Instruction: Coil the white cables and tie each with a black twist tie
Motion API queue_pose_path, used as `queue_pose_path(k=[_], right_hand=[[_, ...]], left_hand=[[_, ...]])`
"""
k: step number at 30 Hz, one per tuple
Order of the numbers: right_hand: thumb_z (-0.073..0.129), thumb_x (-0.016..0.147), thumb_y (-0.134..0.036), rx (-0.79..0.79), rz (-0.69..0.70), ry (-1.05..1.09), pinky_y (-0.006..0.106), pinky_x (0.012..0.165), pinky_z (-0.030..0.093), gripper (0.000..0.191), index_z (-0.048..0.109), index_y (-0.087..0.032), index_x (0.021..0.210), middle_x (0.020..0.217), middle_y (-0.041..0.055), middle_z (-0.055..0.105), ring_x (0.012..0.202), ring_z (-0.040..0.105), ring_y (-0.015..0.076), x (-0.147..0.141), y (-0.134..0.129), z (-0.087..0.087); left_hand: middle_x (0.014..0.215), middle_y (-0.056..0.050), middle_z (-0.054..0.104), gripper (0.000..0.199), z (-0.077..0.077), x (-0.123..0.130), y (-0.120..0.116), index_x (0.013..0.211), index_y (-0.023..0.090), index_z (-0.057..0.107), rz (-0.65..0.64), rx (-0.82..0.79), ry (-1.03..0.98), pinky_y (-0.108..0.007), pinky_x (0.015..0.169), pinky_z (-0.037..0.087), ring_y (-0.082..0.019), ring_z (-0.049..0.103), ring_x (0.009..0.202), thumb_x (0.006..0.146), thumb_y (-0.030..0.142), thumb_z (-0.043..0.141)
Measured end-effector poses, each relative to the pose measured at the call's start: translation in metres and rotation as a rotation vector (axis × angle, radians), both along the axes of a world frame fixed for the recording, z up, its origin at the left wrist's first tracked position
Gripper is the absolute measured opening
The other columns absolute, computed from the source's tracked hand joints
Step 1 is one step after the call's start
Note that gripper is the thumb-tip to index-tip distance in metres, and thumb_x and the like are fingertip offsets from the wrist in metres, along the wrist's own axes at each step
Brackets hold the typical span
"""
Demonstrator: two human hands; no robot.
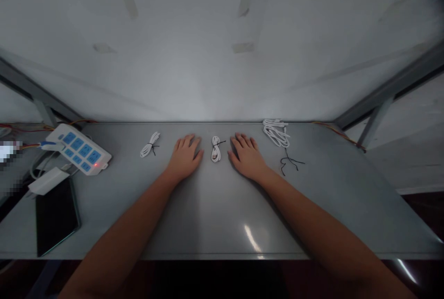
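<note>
Between my two hands lies a white cable [215, 150], coiled and bound with a black twist tie. My left hand [184, 156] rests flat on the table just left of it, fingers spread and holding nothing. On its other side, my right hand [247, 154] is also flat, palm down, with the fingers apart. A second coiled white cable [150, 145] with a black tie sits left of my left hand. To the right of my right hand is a looser white cable [276, 133], and several loose black twist ties [289, 161] lie below it.
A grey table [225, 215] runs up to a white wall [194, 58]. At the left are a white power strip [81, 149] with blue sockets and a lit red light, a white adapter [49, 181], and a dark tablet [57, 218]. Thin wires [338, 133] run along the back right.
</note>
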State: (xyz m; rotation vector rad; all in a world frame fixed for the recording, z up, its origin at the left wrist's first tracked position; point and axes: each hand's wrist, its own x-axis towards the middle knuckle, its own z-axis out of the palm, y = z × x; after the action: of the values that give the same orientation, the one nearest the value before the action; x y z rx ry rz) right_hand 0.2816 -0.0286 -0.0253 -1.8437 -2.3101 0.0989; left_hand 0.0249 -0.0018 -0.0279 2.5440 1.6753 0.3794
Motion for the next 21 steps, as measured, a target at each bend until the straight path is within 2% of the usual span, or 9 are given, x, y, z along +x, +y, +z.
queue_pose_path(k=[21], right_hand=[[0.037, 0.105, -0.041, -0.012, -0.008, -0.008, 0.055, 0.127, 0.019, 0.061, 0.044, -0.010, 0.157, 0.167, 0.0165, 0.037, 0.156, 0.031, 0.0351, -0.0006, -0.0009, 0.0020]], left_hand=[[0.155, -0.018, 0.049, 0.052, -0.0016, -0.0005, 0.0008, 0.148, 0.016, 0.053, -0.005, 0.007, -0.028, -0.056, 0.123, 0.032, -0.035, 0.045, 0.144, 0.103, 0.041, 0.044]])
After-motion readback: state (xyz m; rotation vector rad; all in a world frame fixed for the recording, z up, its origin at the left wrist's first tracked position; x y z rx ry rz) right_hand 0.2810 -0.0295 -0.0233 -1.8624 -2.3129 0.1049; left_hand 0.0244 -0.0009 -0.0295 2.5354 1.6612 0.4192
